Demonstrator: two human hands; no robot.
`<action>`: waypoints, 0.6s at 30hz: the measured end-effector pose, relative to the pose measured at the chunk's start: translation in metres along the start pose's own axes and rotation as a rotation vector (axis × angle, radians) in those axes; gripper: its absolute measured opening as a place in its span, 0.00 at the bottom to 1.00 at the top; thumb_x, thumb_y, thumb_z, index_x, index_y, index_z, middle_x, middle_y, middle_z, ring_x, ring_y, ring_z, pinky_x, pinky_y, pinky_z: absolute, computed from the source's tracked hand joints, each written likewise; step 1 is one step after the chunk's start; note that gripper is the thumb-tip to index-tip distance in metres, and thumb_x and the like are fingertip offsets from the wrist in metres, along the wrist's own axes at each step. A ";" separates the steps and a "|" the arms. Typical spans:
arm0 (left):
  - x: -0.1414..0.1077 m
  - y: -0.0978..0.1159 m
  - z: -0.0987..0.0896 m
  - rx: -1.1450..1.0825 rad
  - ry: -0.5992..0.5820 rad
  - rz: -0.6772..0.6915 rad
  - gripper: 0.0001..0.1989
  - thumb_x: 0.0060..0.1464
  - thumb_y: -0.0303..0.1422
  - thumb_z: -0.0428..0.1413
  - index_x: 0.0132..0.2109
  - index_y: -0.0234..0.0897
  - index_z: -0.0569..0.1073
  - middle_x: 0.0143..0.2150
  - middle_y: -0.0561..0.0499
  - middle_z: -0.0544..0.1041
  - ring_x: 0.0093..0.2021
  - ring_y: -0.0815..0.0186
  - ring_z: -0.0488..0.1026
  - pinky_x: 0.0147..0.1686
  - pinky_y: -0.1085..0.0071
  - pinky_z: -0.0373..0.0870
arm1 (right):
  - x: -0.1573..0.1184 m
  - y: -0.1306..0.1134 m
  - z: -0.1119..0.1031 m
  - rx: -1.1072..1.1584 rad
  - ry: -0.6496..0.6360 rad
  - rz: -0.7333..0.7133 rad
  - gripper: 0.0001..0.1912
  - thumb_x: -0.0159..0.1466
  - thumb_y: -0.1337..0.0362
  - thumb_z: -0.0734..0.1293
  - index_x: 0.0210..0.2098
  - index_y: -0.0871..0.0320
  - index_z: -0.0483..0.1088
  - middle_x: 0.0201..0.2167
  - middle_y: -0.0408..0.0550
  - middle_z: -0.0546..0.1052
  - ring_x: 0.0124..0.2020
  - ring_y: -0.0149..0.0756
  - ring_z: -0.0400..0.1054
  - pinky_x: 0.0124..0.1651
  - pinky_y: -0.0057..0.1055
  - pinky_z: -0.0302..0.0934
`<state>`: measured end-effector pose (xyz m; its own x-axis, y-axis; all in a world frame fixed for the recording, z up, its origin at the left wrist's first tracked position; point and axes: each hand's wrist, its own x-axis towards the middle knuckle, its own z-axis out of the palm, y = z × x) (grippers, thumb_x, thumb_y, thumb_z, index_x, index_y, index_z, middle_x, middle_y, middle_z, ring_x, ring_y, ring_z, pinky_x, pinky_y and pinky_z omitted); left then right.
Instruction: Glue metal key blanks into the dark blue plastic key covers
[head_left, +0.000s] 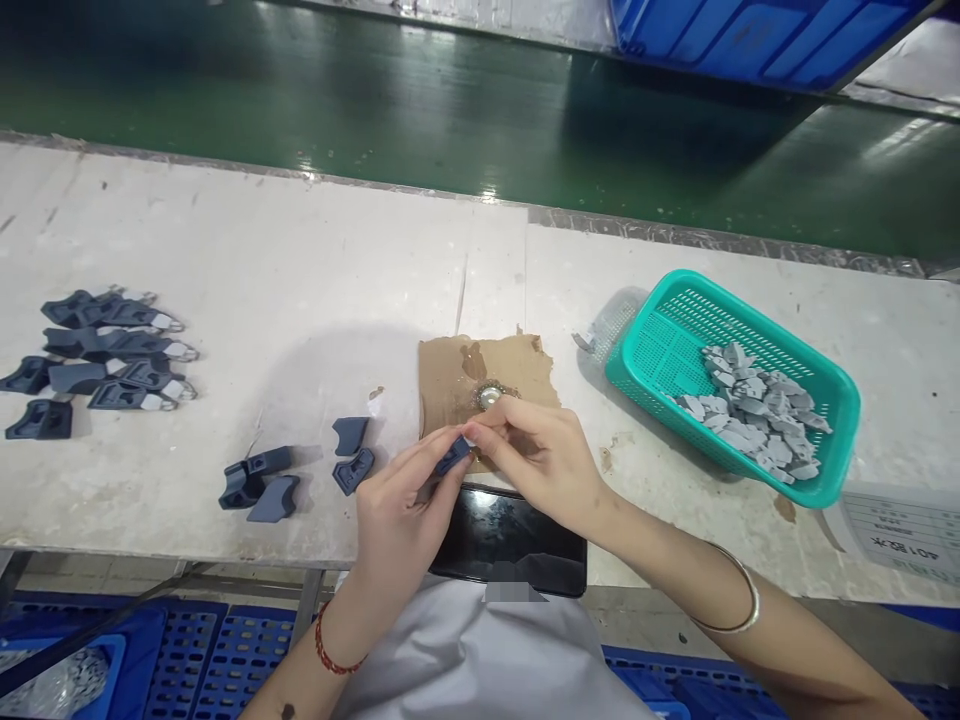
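Across the middle of the frame, a scuffed, stained white counter [300, 260], seamed near centre. Along the top, a glossy green strip [337, 110], streaked with bright reflections. At upper right, a blue bin [750, 40], cropped by the frame. At lower left, slotted blue plastic panels [251, 655].

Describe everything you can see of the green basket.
The green basket is an oblong, open-topped, plastic-looking container with rounded corners, a solid rim and perforated walls. It rests open side up on the pale table, set diagonally, right of the cardboard. Pale grey pieces are heaped toward its right end, leaving perforated bottom showing at left. Neither the left hand nor the right hand touches it.
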<state>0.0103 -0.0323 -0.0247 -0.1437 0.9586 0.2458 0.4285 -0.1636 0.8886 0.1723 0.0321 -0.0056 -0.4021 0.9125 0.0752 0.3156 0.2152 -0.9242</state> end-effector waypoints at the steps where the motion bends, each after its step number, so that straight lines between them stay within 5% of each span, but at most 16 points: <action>1: 0.001 0.001 0.000 -0.012 0.012 -0.001 0.15 0.60 0.24 0.62 0.52 0.42 0.83 0.50 0.51 0.87 0.47 0.64 0.85 0.53 0.73 0.81 | 0.000 0.000 0.000 0.038 0.004 0.017 0.11 0.71 0.60 0.68 0.32 0.56 0.74 0.26 0.43 0.78 0.26 0.29 0.69 0.29 0.26 0.62; 6: 0.005 0.002 -0.003 -0.235 -0.044 -0.158 0.20 0.62 0.30 0.63 0.60 0.44 0.79 0.54 0.48 0.85 0.53 0.62 0.83 0.53 0.70 0.81 | 0.000 -0.001 -0.002 0.210 0.057 0.083 0.10 0.68 0.56 0.71 0.36 0.56 0.78 0.27 0.43 0.80 0.22 0.28 0.68 0.25 0.27 0.62; 11: 0.007 0.000 -0.005 -0.375 -0.105 -0.334 0.10 0.61 0.34 0.64 0.49 0.40 0.85 0.48 0.46 0.86 0.47 0.61 0.83 0.48 0.71 0.82 | 0.000 0.000 -0.004 0.148 0.013 -0.010 0.05 0.68 0.61 0.71 0.37 0.55 0.79 0.29 0.43 0.82 0.27 0.30 0.74 0.30 0.27 0.68; 18: 0.007 -0.001 -0.006 -0.383 -0.078 -0.330 0.10 0.59 0.31 0.65 0.48 0.43 0.85 0.47 0.49 0.87 0.46 0.64 0.83 0.47 0.74 0.81 | 0.001 -0.001 -0.005 0.059 -0.028 -0.039 0.06 0.70 0.63 0.69 0.37 0.55 0.78 0.31 0.44 0.83 0.30 0.31 0.75 0.32 0.26 0.67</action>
<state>0.0033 -0.0266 -0.0218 -0.1434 0.9857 -0.0885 0.0119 0.0911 0.9958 0.1752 0.0347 -0.0025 -0.4370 0.8937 0.1015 0.2483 0.2283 -0.9414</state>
